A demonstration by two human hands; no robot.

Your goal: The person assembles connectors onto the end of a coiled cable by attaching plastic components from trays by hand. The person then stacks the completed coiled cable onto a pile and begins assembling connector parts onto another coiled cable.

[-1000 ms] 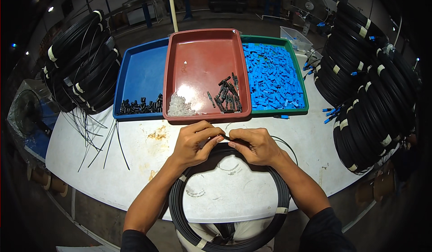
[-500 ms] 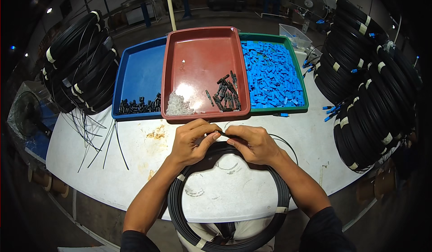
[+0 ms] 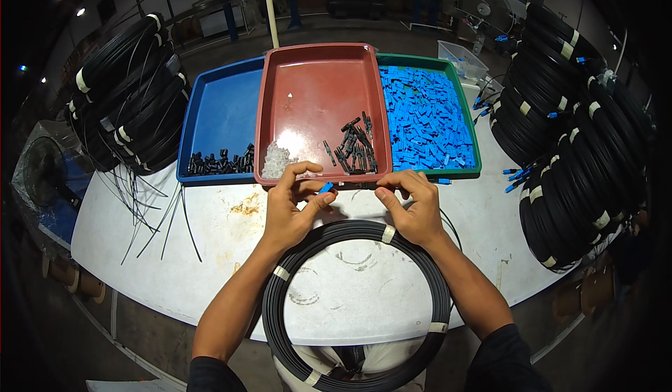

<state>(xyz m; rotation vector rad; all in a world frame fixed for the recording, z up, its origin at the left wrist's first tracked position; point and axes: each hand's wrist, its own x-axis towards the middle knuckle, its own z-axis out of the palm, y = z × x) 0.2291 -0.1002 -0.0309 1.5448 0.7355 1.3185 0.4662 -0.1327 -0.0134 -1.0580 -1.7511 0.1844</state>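
Left hand clamped thumb-to-finger on blue connector housing at red tray's near edge, black cable coil nearer, slim black connector just right of housing, pinched by right hand's thumb and fingers.

Free room over white tabletop inside the black cable coil, red tray a barrier beyond.

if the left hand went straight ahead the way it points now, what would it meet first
Most likely the red tray, at its near wall; depth is unclear, so the left hand might instead pass over it toward the white pieces.
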